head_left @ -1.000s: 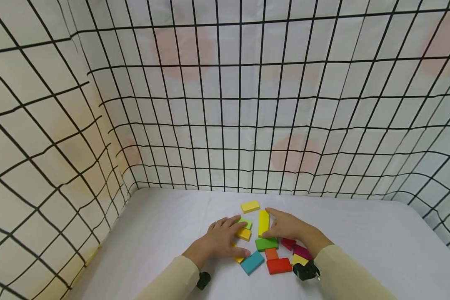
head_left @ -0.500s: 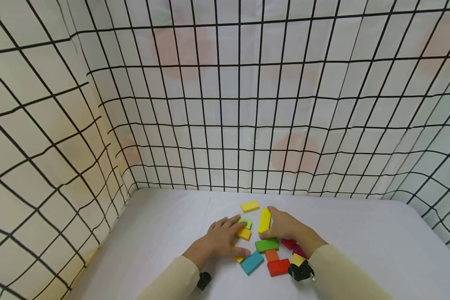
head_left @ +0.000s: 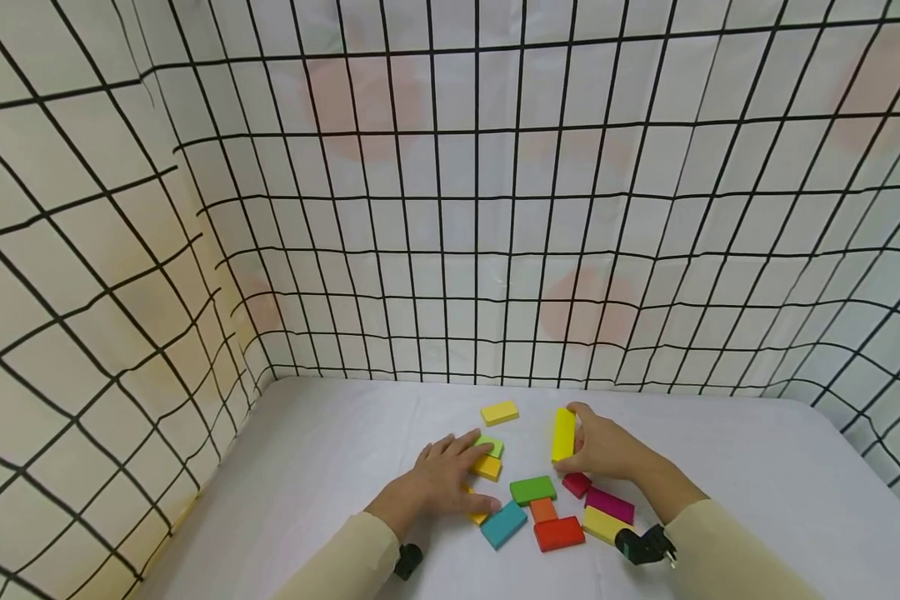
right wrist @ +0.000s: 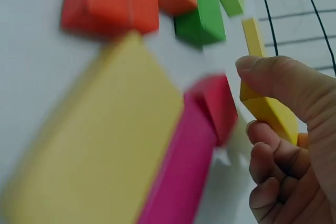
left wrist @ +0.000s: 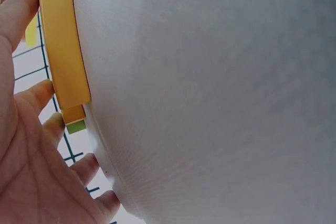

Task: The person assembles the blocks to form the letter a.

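My right hand (head_left: 607, 446) grips a long yellow block (head_left: 564, 435) by its ends, thumb at the near end and fingers at the far end. In the right wrist view the thumb lies across this block, with curled fingers beneath. My left hand (head_left: 446, 477) lies spread over the blocks at the left, its fingers fairly straight. Its fingertips touch a light green block (head_left: 492, 447) and an orange-yellow block (head_left: 486, 468). Beside the thumb is another orange-yellow block (left wrist: 63, 40), partly hidden by the hand in the head view.
Between the hands lie a green block (head_left: 532, 490), a blue block (head_left: 505, 525), an orange block (head_left: 543, 509) and a red block (head_left: 558, 533). Crimson (head_left: 577, 484), magenta (head_left: 610, 505) and pale yellow (head_left: 606, 525) blocks lie below the right hand. Another yellow block (head_left: 500, 412) lies farther back. Black-gridded netting (head_left: 450, 250) surrounds the table.
My right hand has moved the yellow block to the right, away from the green block, uncovering more of the magenta and pale yellow blocks. The left hand has stayed put.
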`<action>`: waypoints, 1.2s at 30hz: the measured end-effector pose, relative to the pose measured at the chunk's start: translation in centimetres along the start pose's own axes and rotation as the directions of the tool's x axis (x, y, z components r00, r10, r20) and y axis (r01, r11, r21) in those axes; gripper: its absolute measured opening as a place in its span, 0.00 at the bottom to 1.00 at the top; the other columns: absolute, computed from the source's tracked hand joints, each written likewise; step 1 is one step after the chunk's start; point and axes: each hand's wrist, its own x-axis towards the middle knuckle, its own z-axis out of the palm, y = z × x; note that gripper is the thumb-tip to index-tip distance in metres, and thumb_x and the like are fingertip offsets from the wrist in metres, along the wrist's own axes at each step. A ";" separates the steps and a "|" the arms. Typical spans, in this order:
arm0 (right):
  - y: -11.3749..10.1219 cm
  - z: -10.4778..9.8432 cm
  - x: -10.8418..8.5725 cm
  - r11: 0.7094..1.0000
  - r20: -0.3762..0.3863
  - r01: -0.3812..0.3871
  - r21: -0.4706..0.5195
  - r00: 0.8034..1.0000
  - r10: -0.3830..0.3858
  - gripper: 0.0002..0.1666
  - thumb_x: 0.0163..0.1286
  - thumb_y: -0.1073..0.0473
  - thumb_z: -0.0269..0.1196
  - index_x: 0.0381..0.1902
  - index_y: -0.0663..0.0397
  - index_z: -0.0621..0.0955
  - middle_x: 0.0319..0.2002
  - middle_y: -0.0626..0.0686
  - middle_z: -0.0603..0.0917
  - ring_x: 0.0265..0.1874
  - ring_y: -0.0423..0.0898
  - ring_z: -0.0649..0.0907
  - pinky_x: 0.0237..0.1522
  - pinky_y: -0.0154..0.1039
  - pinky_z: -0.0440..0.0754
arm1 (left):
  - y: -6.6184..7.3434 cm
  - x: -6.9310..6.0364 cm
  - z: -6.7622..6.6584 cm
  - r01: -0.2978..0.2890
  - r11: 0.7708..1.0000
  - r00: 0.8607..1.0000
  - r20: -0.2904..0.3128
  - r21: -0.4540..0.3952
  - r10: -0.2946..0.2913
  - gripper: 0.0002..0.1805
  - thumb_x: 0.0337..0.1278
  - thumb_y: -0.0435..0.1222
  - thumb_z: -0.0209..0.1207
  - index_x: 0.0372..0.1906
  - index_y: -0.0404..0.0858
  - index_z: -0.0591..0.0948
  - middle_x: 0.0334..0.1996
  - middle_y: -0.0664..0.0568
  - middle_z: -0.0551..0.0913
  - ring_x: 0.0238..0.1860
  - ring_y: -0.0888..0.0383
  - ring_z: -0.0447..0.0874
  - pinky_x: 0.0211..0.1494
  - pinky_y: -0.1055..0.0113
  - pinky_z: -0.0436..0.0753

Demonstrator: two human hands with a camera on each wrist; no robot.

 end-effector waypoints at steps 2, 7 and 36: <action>0.9 -0.7 -0.5 1.000 -0.006 0.006 -0.017 1.000 -0.006 0.65 0.51 0.48 0.80 0.76 0.63 0.56 0.29 0.51 0.77 0.28 0.45 0.76 0.32 0.38 0.78 | 0.0 0.0 0.0 -0.005 1.000 1.000 0.001 -0.001 0.005 0.47 0.53 0.68 0.64 0.78 0.67 0.60 0.83 0.62 0.51 0.81 0.44 0.51 0.81 0.38 0.51; 3.6 -1.8 -1.7 0.999 -0.030 -0.016 -0.040 0.999 0.015 0.66 0.50 0.48 0.80 0.75 0.67 0.56 0.29 0.52 0.76 0.27 0.46 0.75 0.32 0.38 0.78 | 0.1 -0.1 -0.2 -0.009 1.000 1.000 0.001 0.007 0.009 0.47 0.54 0.68 0.63 0.78 0.67 0.60 0.83 0.62 0.51 0.81 0.44 0.51 0.81 0.38 0.52; 1.7 1.2 -2.3 0.998 0.073 -0.020 -0.057 0.997 0.024 0.61 0.42 0.40 0.83 0.74 0.42 0.69 0.26 0.50 0.75 0.25 0.45 0.74 0.26 0.36 0.66 | 0.2 -0.1 0.1 0.000 1.000 1.000 -0.014 -0.011 0.000 0.48 0.52 0.68 0.64 0.78 0.65 0.61 0.83 0.61 0.52 0.81 0.43 0.51 0.81 0.37 0.51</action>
